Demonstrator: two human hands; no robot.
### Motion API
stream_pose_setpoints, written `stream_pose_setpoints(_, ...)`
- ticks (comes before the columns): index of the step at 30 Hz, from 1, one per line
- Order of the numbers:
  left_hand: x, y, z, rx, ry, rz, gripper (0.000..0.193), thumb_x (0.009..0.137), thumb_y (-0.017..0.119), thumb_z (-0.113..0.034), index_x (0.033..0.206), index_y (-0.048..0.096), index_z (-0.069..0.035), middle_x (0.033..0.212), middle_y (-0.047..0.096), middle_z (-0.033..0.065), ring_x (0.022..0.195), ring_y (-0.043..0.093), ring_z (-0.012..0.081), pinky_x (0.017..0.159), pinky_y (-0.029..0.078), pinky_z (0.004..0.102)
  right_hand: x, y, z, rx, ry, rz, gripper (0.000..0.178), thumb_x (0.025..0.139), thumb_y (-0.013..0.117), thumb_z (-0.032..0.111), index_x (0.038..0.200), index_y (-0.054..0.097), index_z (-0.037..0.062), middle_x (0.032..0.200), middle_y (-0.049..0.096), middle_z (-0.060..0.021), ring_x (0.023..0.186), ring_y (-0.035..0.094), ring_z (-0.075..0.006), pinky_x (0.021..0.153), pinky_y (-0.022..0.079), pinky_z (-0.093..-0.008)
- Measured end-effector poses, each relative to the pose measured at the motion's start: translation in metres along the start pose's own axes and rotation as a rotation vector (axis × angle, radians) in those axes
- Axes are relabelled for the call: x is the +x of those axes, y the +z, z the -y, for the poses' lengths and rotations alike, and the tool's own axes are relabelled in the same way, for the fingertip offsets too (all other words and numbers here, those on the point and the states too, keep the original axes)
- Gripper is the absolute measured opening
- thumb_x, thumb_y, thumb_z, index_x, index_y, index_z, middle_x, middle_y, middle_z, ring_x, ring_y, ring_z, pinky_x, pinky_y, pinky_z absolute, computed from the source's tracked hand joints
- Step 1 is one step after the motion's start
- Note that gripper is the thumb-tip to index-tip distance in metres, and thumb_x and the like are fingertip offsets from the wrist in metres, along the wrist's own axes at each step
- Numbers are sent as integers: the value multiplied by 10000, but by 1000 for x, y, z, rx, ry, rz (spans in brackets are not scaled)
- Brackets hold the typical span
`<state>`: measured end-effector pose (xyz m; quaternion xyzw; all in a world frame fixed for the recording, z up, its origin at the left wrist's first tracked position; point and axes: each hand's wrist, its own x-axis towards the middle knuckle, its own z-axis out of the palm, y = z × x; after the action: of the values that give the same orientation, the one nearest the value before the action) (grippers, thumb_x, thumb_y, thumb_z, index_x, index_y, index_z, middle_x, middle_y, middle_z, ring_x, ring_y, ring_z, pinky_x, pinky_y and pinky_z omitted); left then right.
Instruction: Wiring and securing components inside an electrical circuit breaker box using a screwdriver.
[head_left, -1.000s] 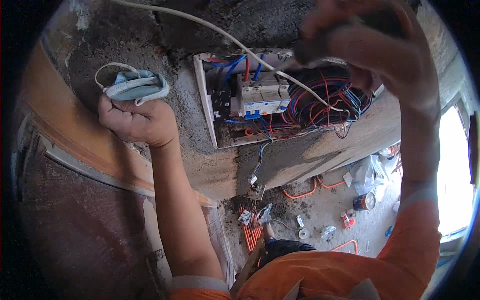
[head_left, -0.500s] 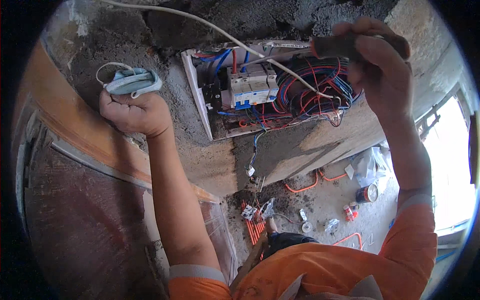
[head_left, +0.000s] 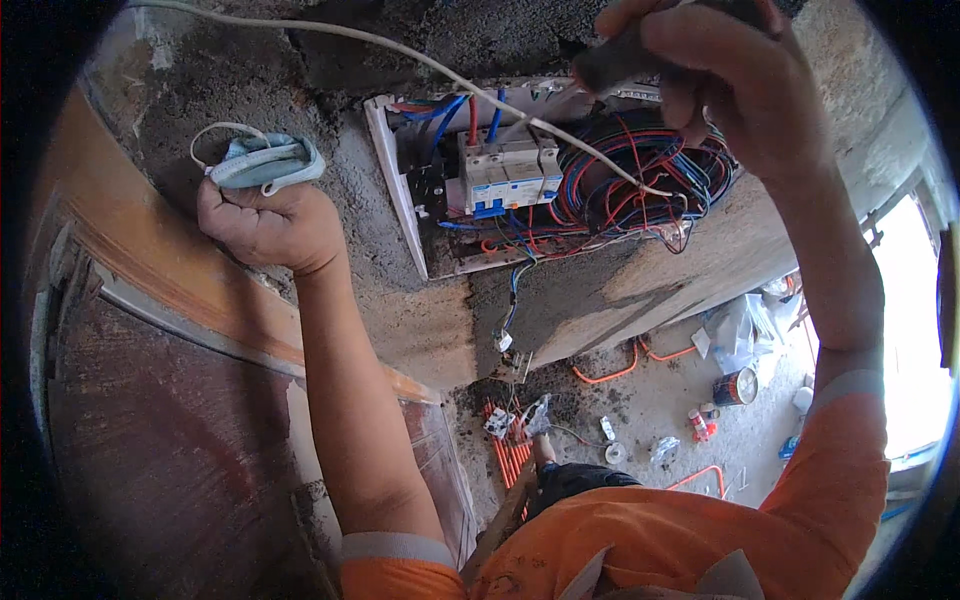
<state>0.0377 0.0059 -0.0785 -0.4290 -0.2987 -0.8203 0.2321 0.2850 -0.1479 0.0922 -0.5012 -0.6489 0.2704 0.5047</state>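
Note:
My left hand [head_left: 268, 225] is closed in a fist at the wall, with a crumpled light-blue face mask [head_left: 268, 166] gripped at its top. At the upper right, my right hand [head_left: 750, 95] grasps the dark handle of a screwdriver [head_left: 622, 62]. Its blurred shaft slants down-left toward the top of a white circuit breaker [head_left: 510, 178]; whether the tip touches a terminal I cannot tell. Red and blue wires enter the breaker from above. It sits in a recessed wall box [head_left: 393, 190], beside a loose coil of red, blue and black wires [head_left: 600, 195].
A pale cable [head_left: 420, 50] crosses in front of the box. Below it, a connector [head_left: 504, 341] hangs on thin wires. On the floor lie orange conduit pieces [head_left: 608, 378], a can [head_left: 736, 387], plastic bags [head_left: 745, 335] and a tape roll [head_left: 614, 454]. A wooden frame [head_left: 150, 200] edges the left.
My right hand has risen and tilted the screwdriver more steeply, with its handle shifting up and left. The left hand with the mask has stayed nearly still.

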Motion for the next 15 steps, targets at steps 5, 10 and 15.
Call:
stream_pose_setpoints(5, -1, -2, -2, 129, 22, 12, 228, 957, 407, -170, 1036, 445, 40, 895, 586, 172, 719, 631, 265, 619, 540, 337, -1, 3, 5, -93, 37, -36, 189, 733, 625, 111, 843, 645, -42, 601, 615, -94, 401, 563, -128, 384, 490, -236)
stream_pose_setpoints(10, 0, -4, 3, 98, 25, -14, 230, 951, 421, -176, 1029, 450, 39, 871, 589, 177, 708, 631, 281, 600, 531, 342, 7, 13, 11, -149, 55, 1, 155, 759, 601, 113, 818, 633, -27, 635, 619, -97, 436, 563, -112, 384, 474, -235)
stream_pose_setpoints(15, 1, 5, -4, 163, 36, -11, 226, 949, 421, -178, 1033, 460, 28, 891, 588, 184, 702, 630, 294, 609, 533, 347, 10, 29, 67, -713, 22, 319, 180, 775, 600, 150, 815, 635, -22, 643, 614, -118, 488, 561, -156, 428, 483, -301)
